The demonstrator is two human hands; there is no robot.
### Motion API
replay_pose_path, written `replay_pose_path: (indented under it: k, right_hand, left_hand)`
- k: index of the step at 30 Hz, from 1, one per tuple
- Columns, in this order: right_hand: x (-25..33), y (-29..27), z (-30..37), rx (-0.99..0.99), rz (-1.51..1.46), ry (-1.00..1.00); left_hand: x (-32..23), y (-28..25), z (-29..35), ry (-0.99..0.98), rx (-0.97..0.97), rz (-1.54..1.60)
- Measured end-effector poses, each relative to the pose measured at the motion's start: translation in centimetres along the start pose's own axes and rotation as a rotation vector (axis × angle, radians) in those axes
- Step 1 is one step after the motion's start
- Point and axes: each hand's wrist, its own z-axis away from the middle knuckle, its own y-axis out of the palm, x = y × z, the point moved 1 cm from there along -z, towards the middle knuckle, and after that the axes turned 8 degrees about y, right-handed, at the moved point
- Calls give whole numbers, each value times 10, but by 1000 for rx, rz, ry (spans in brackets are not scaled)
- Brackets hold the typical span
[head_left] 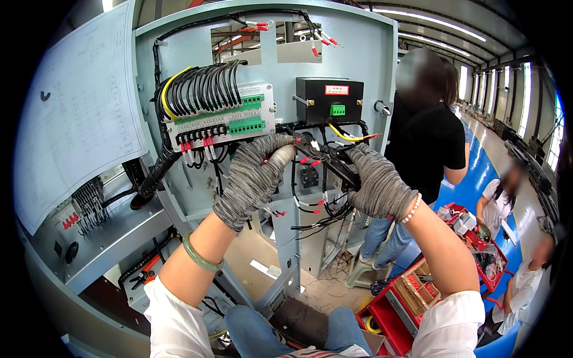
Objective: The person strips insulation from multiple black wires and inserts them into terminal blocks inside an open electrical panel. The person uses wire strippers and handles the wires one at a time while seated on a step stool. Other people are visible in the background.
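Observation:
My left hand [256, 174], in a grey knit glove, pinches the end of a thin wire with a red sleeve. Its fingertips meet the jaws of black crimping pliers [339, 167]. The handles of these pliers are in my gloved right hand [382, 182], fingers wrapped round them. Below the tool hangs a bundle of black wires [327, 219], several with red-sleeved ends. Above and left is a white and green terminal board [222, 117] with many black wires fixed along its top. A black box [329, 98] with a green connector sits above my right hand.
Around the work stands a grey metal cabinet frame [387, 71]. A wiring drawing [77, 113] hangs at left. To the right are a person in black [425, 125], red tool carts [399, 319] and two more people. A stool [363, 271] stands on the floor.

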Motion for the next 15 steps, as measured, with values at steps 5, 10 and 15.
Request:
replay_pose_path:
  k: [5,10,15]
  right_hand:
    - [0,6,1,-3,32,41]
    - [-2,3,-2,2,-30,5]
    - [-2,1,-5,-36,1,4]
  left_hand:
    - [-1,0,0,-35,11,-19]
    - [0,1,0,-31,10,8]
    - [0,2,-1,-11,-2,-18]
